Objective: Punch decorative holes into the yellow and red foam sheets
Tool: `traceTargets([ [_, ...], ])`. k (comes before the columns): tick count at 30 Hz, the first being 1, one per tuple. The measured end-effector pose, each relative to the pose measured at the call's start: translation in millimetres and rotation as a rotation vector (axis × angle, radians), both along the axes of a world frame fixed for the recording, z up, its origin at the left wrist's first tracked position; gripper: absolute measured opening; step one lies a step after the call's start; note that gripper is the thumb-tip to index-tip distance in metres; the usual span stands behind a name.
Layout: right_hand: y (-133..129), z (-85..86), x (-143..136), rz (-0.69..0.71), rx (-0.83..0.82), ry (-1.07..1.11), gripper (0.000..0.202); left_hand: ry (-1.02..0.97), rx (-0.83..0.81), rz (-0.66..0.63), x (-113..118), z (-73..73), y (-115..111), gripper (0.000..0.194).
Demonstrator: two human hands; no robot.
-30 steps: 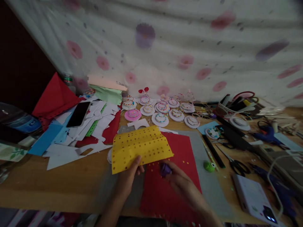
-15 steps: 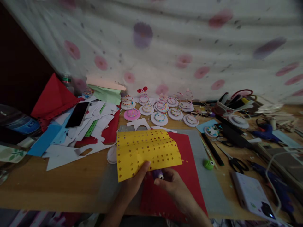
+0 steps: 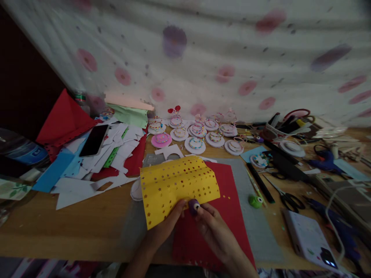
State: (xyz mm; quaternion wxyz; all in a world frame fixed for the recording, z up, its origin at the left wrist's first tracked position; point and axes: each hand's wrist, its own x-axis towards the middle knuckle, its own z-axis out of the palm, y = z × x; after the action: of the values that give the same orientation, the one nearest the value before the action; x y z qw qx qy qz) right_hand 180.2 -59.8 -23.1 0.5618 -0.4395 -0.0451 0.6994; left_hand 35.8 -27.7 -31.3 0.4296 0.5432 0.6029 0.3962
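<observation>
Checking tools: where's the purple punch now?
Head view, low centre: the purple punch is in the right hand, at the near edge of the yellow sheet.

Looks like a home craft corner, given white flower-printed curtain (image 3: 203, 58), brown wooden bench (image 3: 87, 227), white sheet offcuts (image 3: 115, 143), black-handled metal scissors (image 3: 284, 195).

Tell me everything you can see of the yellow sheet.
The yellow sheet looks like paper or thin foam, patterned with rows of small star-shaped holes, and bends slightly. It is held tilted, partly over the red sheet, its near edge pinched by the left hand. A purple punch in the right hand sits at that edge.
</observation>
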Motion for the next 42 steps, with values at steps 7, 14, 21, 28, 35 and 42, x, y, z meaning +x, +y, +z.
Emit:
traceTargets([
  [7,-2,-5.6,-1,0.007,-0.025,0.03,0.029,-0.046,-0.082,-0.11,-1,14.5,3,0.031],
  [14,0,-4.9,-5,0.026,-0.067,-0.033,0.037,-0.009,-0.101,-0.195,-5,18.2,5,0.036],
  [21,-2,-4.8,-11,0.011,0.018,-0.122,0.041,-0.076,-0.177,-0.049,-3,5.6,2,0.026],
  [28,-1,-4.3,-16,0.013,0.036,-0.193,0.041,-0.549,-0.245,-0.14,28,-6.5,-11,0.046],
  [35,-1,-4.3,-25,0.012,0.036,-0.211,0.046,-0.303,-0.327,0.048,53,10.7,-14,0.025],
  [42,0,-9.5,-28,-0.03,0.057,-0.203,0.043,-0.219,-0.224,0.107,56,4.6,-10,0.016],
])
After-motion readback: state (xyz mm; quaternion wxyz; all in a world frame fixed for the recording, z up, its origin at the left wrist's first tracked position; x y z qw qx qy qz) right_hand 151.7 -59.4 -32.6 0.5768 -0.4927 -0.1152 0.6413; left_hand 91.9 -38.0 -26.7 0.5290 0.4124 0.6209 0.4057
